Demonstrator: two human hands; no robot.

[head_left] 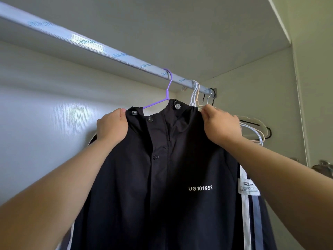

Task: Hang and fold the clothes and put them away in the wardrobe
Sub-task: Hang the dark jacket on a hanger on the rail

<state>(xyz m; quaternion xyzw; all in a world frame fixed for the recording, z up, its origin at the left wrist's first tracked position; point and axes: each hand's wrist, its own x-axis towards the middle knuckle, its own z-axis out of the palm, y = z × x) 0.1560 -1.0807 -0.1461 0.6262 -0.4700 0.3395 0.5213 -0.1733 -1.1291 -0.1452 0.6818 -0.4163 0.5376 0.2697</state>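
Observation:
A dark navy hooded jacket (162, 177) with white "UG101953" print and white and blue sleeve stripes hangs on a purple hanger (168, 89). The hanger's hook sits over the wardrobe rail (93, 45). My left hand (112, 126) grips the jacket's left shoulder by the collar. On the other side of the collar, my right hand (220, 124) pinches the right shoulder.
Several empty white, cream and black hangers (255, 129) hang bunched at the rail's right end, just behind my right hand. The wardrobe's back wall (54, 109) is on the left and its side wall (270, 98) on the right. Metal hooks (322, 166) show at the far right.

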